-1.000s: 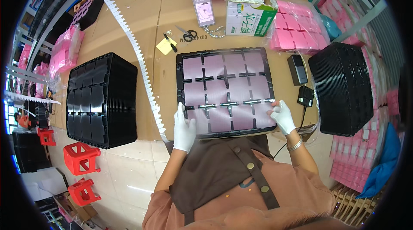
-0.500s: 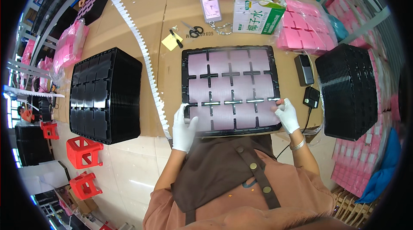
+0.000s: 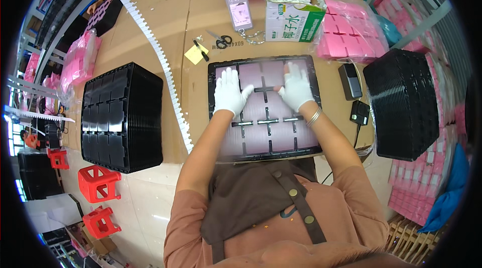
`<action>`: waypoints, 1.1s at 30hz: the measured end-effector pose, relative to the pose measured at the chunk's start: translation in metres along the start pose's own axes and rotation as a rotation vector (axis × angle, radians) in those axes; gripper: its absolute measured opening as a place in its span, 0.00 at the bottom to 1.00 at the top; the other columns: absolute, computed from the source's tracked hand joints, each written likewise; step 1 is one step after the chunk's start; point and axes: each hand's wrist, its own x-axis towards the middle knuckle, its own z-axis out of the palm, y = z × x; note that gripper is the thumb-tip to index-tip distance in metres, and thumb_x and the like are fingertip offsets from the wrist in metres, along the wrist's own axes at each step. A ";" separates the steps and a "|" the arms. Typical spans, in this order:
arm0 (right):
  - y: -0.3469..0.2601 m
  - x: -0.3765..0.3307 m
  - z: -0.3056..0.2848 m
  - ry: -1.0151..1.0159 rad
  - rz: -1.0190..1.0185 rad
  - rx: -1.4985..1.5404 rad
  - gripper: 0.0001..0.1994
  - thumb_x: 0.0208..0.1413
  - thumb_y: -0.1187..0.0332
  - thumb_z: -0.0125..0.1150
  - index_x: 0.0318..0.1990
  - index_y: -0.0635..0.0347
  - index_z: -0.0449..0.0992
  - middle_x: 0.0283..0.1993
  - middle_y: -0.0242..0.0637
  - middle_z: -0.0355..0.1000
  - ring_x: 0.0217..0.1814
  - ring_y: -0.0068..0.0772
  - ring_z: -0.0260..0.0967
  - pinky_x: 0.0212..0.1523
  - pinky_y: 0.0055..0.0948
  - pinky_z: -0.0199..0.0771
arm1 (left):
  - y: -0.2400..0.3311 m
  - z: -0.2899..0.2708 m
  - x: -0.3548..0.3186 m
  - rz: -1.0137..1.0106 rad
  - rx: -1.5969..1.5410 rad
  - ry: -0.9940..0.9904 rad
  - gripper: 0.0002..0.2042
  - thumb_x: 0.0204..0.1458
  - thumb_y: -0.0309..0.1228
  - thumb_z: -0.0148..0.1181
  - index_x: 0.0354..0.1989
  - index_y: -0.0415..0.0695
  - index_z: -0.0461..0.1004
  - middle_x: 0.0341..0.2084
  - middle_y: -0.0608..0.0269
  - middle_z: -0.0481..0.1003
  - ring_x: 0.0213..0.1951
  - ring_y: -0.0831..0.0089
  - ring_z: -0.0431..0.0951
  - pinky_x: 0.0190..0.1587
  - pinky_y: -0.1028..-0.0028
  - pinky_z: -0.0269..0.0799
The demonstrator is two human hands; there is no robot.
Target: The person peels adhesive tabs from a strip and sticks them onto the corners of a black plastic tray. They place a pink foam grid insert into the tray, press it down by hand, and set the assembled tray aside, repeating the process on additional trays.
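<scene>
On brown cardboard table covering [image 3: 173, 12], front and centre: black rectangular plastic tray [image 3: 271, 157], glossy mauve-pink flat pieces [image 3: 257, 142] lying in it, black crosses showing between. White-gloved left hand [image 3: 231, 91] spread flat, palm down, over tray's far left; white-gloved right hand [image 3: 297, 88], 2 digit tips bare, spread likewise over far right. Hands well apart, neither gripping; pressure, cannot tell. Black tray stacks flank: 1 left [image 3: 143, 117], 1 right [image 3: 401, 107]. Beyond tray, black-handled scissors [image 3: 224, 42].

It was a workshop — stacked black plastic trays [image 3: 143, 117], film-wrapped pink packs [image 3: 351, 24] and a brown cardboard-topped worktable [image 3: 163, 12] showed it.
</scene>
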 end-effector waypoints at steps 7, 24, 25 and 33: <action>0.025 -0.011 -0.012 -0.123 0.080 -0.121 0.42 0.51 0.43 0.53 0.61 0.75 0.57 0.66 0.57 0.51 0.70 0.52 0.46 0.68 0.43 0.43 | -0.011 -0.010 -0.010 0.074 -0.034 0.018 0.30 0.56 0.46 0.51 0.59 0.35 0.58 0.59 0.41 0.60 0.62 0.51 0.58 0.64 0.58 0.50; 0.037 -0.153 -0.053 -0.215 -0.334 0.355 0.22 0.49 0.58 0.58 0.51 0.57 0.72 0.53 0.44 0.69 0.57 0.52 0.64 0.59 0.44 0.63 | -0.044 -0.068 -0.140 0.630 -0.082 -0.400 0.27 0.53 0.42 0.52 0.59 0.42 0.62 0.60 0.54 0.61 0.64 0.58 0.56 0.65 0.56 0.47; 0.040 -0.168 -0.051 -0.208 -0.414 0.322 0.21 0.48 0.59 0.59 0.49 0.56 0.73 0.53 0.42 0.70 0.56 0.48 0.65 0.59 0.44 0.62 | -0.048 -0.065 -0.160 0.590 -0.146 -0.348 0.25 0.52 0.41 0.53 0.58 0.44 0.64 0.59 0.58 0.63 0.63 0.61 0.59 0.64 0.55 0.49; 0.037 -0.166 -0.065 -0.177 -0.332 0.256 0.15 0.49 0.62 0.59 0.43 0.58 0.77 0.48 0.39 0.73 0.55 0.42 0.66 0.62 0.43 0.59 | -0.037 -0.064 -0.184 0.563 -0.112 -0.197 0.14 0.51 0.37 0.55 0.44 0.47 0.76 0.48 0.63 0.73 0.56 0.62 0.67 0.61 0.53 0.52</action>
